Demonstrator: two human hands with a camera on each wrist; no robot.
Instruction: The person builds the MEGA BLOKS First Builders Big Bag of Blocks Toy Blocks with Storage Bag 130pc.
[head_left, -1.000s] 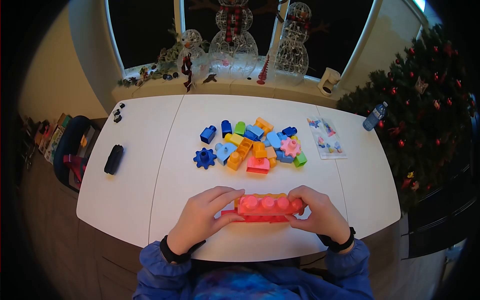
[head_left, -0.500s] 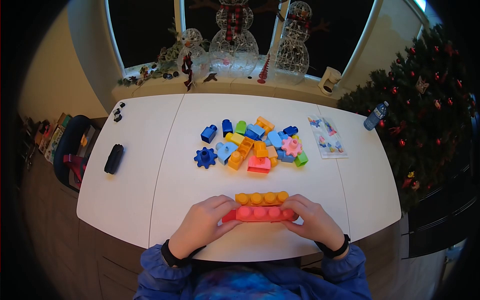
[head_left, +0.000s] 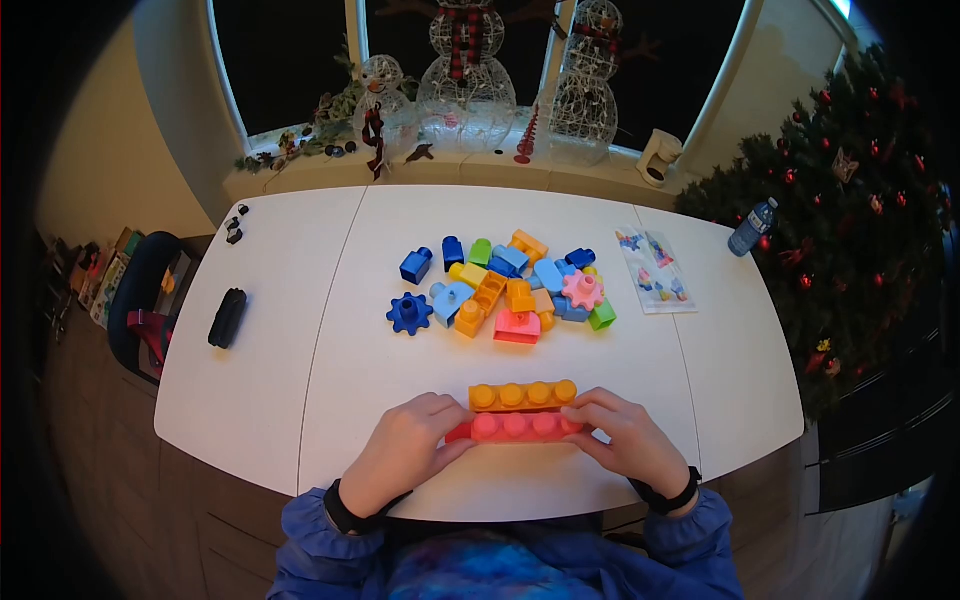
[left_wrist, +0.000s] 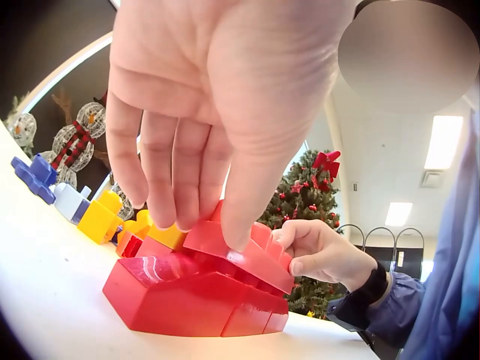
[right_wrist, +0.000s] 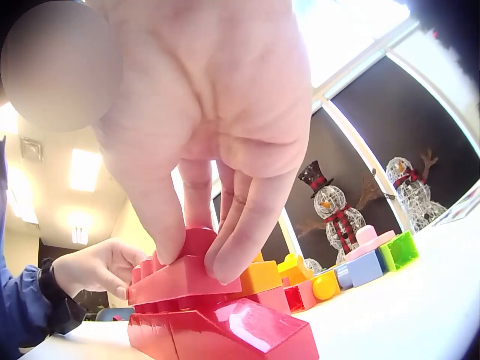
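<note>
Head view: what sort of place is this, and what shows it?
Probably an indoor activity room decorated for Christmas: toy blocks cover part of a white table, a decorated tree stands beside it, and snowman figures line the window.

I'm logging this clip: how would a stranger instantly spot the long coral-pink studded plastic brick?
Start at the white table and go to its near edge, where the left hand and right hand face each other. Between them is the long coral-pink studded plastic brick, above glossy red plastic bricks. Unlike the orange studded plastic row just beyond, it is pinched by both hands.
</note>
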